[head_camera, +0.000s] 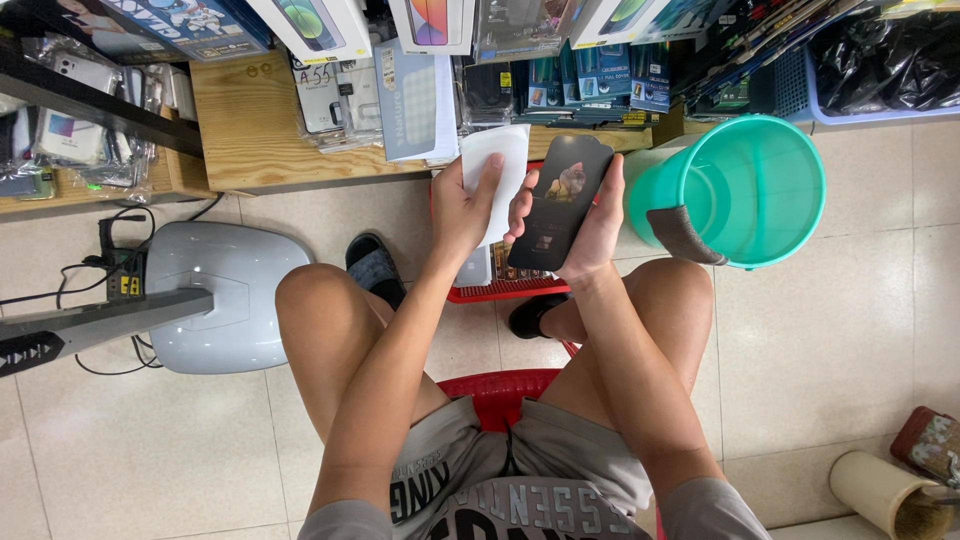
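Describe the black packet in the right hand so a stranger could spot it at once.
Start at the teal bucket on the tiled floor; just left of it, above the knees, two hands meet. The right hand holds a flat black packet with a small picture on its face. The left hand beside it holds a plain white sleeve instead.

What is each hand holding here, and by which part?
The left hand grips a white sleeve by its lower left edge; the right hand cradles a black flat package from behind, along its right side.
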